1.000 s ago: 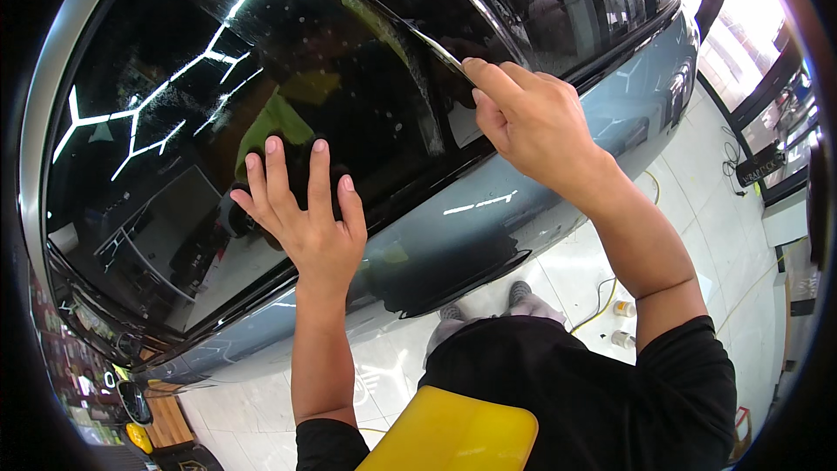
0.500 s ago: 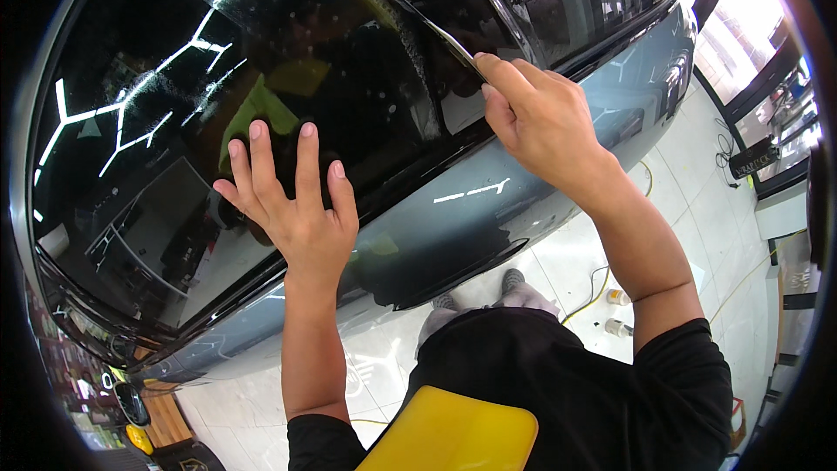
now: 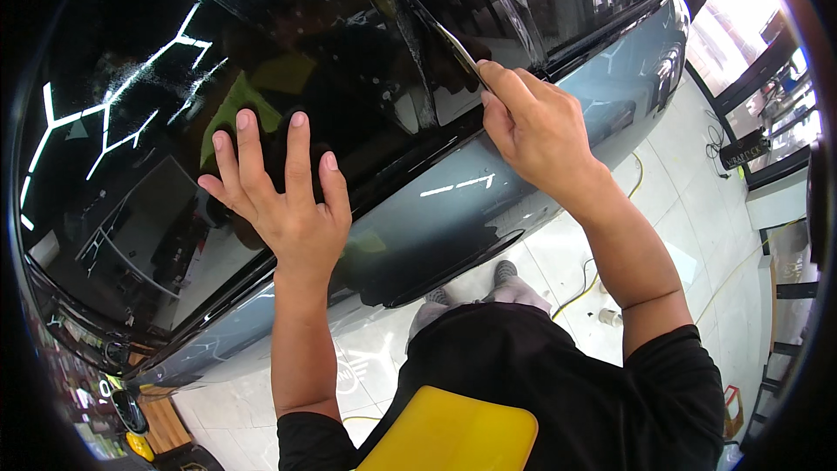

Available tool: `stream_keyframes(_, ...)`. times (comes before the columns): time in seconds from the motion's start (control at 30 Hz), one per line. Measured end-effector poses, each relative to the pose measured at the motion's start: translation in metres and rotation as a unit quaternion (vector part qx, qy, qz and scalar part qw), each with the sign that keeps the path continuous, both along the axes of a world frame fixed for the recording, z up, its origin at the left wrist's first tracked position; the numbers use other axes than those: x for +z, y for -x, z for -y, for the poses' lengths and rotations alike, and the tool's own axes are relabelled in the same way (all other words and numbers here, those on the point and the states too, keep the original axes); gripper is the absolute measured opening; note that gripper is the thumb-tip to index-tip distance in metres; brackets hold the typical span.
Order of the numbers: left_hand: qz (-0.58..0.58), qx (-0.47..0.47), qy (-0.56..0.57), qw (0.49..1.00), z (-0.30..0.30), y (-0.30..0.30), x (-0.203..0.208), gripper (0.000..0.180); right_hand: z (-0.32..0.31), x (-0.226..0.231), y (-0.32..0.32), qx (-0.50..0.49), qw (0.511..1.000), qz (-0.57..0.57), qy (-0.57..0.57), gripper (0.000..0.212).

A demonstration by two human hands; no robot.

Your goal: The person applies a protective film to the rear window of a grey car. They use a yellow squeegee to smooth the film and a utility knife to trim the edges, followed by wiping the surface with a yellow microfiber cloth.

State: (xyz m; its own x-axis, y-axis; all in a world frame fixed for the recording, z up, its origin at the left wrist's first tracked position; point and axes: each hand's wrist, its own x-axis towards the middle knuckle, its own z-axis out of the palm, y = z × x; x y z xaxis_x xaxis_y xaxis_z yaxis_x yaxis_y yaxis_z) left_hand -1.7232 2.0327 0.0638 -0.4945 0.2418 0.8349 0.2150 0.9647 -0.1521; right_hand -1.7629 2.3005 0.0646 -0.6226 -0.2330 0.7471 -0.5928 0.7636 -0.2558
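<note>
A shop floor, seen from above. At far left, a wood-topped box [image 3: 166, 419] stands by the car's front end. Across the upper half stretches the dark window [image 3: 349, 135] of a glossy blue-grey car [image 3: 405, 209]; it mirrors branching white lights and a yellow-green patch, and has droplets and smears. Below are pale floor tiles [image 3: 676, 249], with a yellow cable [image 3: 575, 298] and a small bottle [image 3: 609, 317]. At far right, a bright doorway [image 3: 737, 9] opens.

Compared with half a second ago, little differs: the car has slid slightly left in view, and a second bottle is now mostly hidden by the right forearm. Both hands keep much the same pose.

The left hand [image 3: 296, 214], back upward, is spread wide over the window, holding nothing; its fingertips are at or very near the glass. Below it, a yellow panel [image 3: 453, 432] lies against the person's black shirt [image 3: 514, 358]. Further right, the right hand [image 3: 545, 126] pinches a thin, pale-edged strip [image 3: 457, 44] between thumb and forefinger, other fingers curled. The strip slants up and left along the window; whether it is film or a blade, I cannot tell.
</note>
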Motion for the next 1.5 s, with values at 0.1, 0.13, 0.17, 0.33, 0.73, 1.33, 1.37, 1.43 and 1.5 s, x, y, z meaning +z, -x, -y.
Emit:
stream_keyframes(0.1,0.001,-0.003,0.003,1.0,0.002,0.0,-0.001,0.045,0.003,-0.002,-0.003,-0.009,1.0,0.009,0.0,0.03)
stream_keyframes(0.13,0.002,-0.003,0.005,1.0,0.002,0.001,-0.001,0.045,0.003,-0.004,-0.003,-0.012,1.0,0.012,0.0,0.03)
stream_keyframes(0.17,0.003,-0.004,0.006,1.0,0.002,0.001,-0.001,0.044,0.004,-0.005,-0.004,-0.014,1.0,0.015,0.003,0.03)
stream_keyframes(0.33,0.007,-0.007,0.006,1.0,0.002,0.001,-0.001,0.044,0.01,-0.014,-0.011,-0.029,0.999,0.027,0.022,0.029)
stream_keyframes(0.73,0.009,-0.028,0.003,1.0,0.003,0.001,-0.003,0.042,0.029,-0.027,-0.028,-0.036,0.992,0.085,0.09,0.027)
stream_keyframes(1.33,0.012,-0.054,0.002,0.998,0.002,0.001,-0.004,0.037,0.041,-0.044,-0.041,-0.074,0.992,0.056,0.083,0.023)
stream_keyframes(1.37,0.012,-0.056,0.001,0.998,0.002,0.001,-0.004,0.037,0.042,-0.044,-0.042,-0.074,0.992,0.059,0.085,0.023)
stream_keyframes(1.43,0.015,-0.054,0.002,0.998,0.003,0.001,-0.005,0.036,0.043,-0.045,-0.044,-0.072,0.992,0.063,0.088,0.023)
stream_keyframes(1.5,0.015,-0.053,0.002,0.998,0.005,0.0,-0.004,0.036,0.043,-0.046,-0.045,-0.069,0.991,0.068,0.088,0.023)
